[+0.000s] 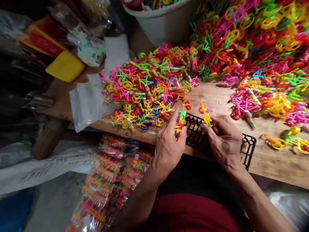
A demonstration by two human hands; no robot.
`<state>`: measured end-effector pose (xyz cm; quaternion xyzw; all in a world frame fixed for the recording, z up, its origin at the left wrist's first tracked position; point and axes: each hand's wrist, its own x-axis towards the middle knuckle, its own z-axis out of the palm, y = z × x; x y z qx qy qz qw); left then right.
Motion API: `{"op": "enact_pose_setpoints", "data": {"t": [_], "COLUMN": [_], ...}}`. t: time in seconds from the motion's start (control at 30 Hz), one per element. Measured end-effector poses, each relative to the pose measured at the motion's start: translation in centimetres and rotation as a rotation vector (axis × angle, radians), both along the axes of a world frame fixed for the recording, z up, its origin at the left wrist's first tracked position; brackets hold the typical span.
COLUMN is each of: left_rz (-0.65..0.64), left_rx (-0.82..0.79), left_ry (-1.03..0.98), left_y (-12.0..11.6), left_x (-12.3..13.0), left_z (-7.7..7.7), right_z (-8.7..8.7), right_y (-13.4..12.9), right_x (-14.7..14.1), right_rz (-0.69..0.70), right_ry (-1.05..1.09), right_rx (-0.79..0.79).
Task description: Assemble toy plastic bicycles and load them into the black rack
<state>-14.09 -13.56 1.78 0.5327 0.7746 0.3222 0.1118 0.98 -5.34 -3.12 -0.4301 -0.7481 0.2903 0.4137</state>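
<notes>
My left hand is closed around a few small plastic toy bicycles, green, yellow and red, which stick out between thumb and forefinger. My right hand pinches a yellow and orange toy bicycle with a pink part. Both hands are over a black plastic rack with a grid of openings, lying at the table's front edge. The right hand and wrist cover part of this rack. Just beyond the left hand lies a pile of toy bicycles mixed with small candy-filled tubes.
A larger heap of colourful toy parts fills the back right of the wooden table. Behind the piles stands a white tub. Clear plastic bags lie at left. Packed bags of toys are below the table edge.
</notes>
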Motion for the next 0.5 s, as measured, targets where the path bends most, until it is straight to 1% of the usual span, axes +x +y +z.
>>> {"op": "enact_pose_setpoints", "data": {"t": [0.1, 0.2, 0.3, 0.37, 0.5], "left_rz": [0.002, 0.006, 0.001, -0.004, -0.013], "left_rx": [-0.021, -0.031, -0.036, -0.027, 0.005], "left_ry": [-0.002, 0.005, 0.004, 0.008, 0.017], "left_y": [0.0, 0.0, -0.1, -0.1, -0.1], "left_x": [0.0, 0.1, 0.1, 0.2, 0.1], "left_z": [0.0, 0.0, 0.0, -0.1, -0.3], "right_z": [0.0, 0.0, -0.1, -0.3, -1.0], "right_y": [-0.2, 0.1, 0.6, 0.8, 0.8], "right_x": [-0.6, -1.5, -2.6, -3.3, -4.3], "right_rz": [0.028, 0.073, 0.123, 0.127, 0.086], "right_ry": [-0.055, -0.131, -0.116, -0.09, -0.096], "right_rx": [0.007, 0.031, 0.067, 0.078, 0.041]}}
